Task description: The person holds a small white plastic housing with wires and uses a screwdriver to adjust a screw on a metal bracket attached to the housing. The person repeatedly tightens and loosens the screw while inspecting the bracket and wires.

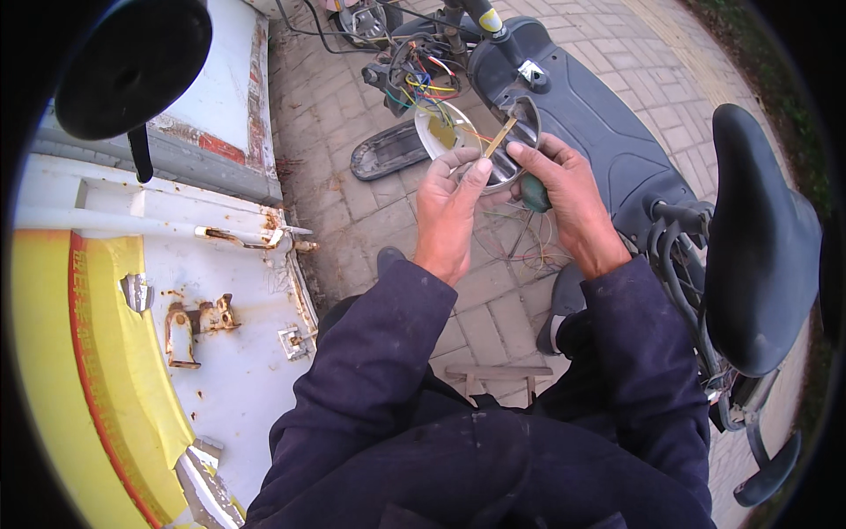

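My hands hold an opened scooter lamp in front of me, above the paving. My left hand is closed, its thumb at the lower end of a narrow yellowish strip. My right hand is closed round the edge of the shiny silver lamp housing, thumb on its rim. A dark green rounded thing, perhaps a tool handle, shows under the right fingers. Beside the left fingers, a white oval shell holds a yellow-green piece. Thin coloured wires run near the shell.
A grey scooter floorboard lies to the right, with a black saddle. A dark oblong cover rests on the paving. Loose wires hang below my hands, above a small stool. A rusty white metal panel stands left.
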{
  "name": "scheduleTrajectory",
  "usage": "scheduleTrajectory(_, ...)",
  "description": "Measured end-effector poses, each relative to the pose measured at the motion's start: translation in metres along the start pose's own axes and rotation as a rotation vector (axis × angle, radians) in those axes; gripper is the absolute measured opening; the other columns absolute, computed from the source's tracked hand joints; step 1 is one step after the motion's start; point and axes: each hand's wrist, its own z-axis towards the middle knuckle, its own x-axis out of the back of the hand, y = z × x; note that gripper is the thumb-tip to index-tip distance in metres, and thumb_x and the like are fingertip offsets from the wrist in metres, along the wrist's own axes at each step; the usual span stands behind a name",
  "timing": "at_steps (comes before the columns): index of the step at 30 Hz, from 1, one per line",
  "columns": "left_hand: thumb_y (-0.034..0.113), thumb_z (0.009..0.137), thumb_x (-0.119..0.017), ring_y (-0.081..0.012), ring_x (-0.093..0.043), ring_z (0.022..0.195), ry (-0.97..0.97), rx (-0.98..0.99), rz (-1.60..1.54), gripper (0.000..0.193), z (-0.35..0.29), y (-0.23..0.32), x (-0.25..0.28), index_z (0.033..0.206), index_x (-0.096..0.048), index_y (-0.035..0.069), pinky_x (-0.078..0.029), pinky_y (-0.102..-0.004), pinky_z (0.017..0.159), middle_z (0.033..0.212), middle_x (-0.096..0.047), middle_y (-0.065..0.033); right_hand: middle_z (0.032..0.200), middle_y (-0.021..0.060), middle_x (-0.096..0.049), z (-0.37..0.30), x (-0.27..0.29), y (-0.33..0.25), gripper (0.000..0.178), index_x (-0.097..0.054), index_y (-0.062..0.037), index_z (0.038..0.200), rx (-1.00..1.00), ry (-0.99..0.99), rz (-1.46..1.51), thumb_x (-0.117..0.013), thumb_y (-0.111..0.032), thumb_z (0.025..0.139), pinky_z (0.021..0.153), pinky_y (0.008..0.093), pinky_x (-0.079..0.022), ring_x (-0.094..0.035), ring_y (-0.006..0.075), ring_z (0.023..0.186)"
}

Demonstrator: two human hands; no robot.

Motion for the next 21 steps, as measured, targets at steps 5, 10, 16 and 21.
scheduleTrajectory(5, 0.015, 0.105, -0.062, -0.0196, -0.073, 0.102, -0.018, 0.038, 0.098, 0.031, -0.003, 0.005, 0.003, 0.130, -0.057, -0.003, -0.064, -0.0361, 0.081, 0.117, -0.071, -0.0126, 0.091, 0.0038, -0.072, 0.007, 0.013, -0.006, 0.030, -0.068, -0.0010, 0.115, -0.087, -0.070, 0.008, -0.076, -0.023, 0.096, 0.063, 0.0220, -0.052, -0.065, 0.0085, 0.067)
scheduleTrajectory(10, 0.012, 0.105, -0.059, -0.0164, -0.071, 0.101, -0.005, 0.024, 0.260, 0.025, -0.003, 0.007, 0.004, 0.125, -0.062, -0.003, -0.065, -0.0331, 0.078, 0.116, -0.072, -0.0117, 0.092, 0.0036, -0.071, 0.010, 0.018, -0.008, 0.028, -0.068, -0.0018, 0.115, -0.116, -0.134, -0.027, -0.075, -0.021, 0.097, 0.062, 0.0220, -0.051, -0.065, 0.0081, 0.068)
scheduleTrajectory(16, 0.011, 0.106, -0.058, -0.0144, -0.070, 0.097, -0.024, -0.045, 0.319, 0.024, -0.004, 0.003, 0.005, 0.124, -0.064, -0.003, -0.064, -0.0317, 0.076, 0.114, -0.072, -0.0121, 0.098, 0.0046, -0.072, 0.012, 0.030, -0.021, 0.034, -0.067, 0.0001, 0.125, -0.046, -0.169, -0.046, -0.074, -0.020, 0.098, 0.063, 0.0230, -0.052, -0.066, 0.0097, 0.068)
scheduleTrajectory(21, 0.009, 0.105, -0.058, -0.0125, -0.069, 0.090, -0.010, -0.098, 0.389, 0.023, -0.006, 0.002, 0.005, 0.122, -0.066, -0.004, -0.063, -0.0298, 0.074, 0.108, -0.072, -0.0117, 0.102, 0.0041, -0.072, 0.013, 0.036, -0.024, 0.036, -0.069, -0.0005, 0.130, 0.065, -0.122, -0.187, -0.072, -0.019, 0.099, 0.065, 0.0222, -0.051, -0.063, 0.0088, 0.071)
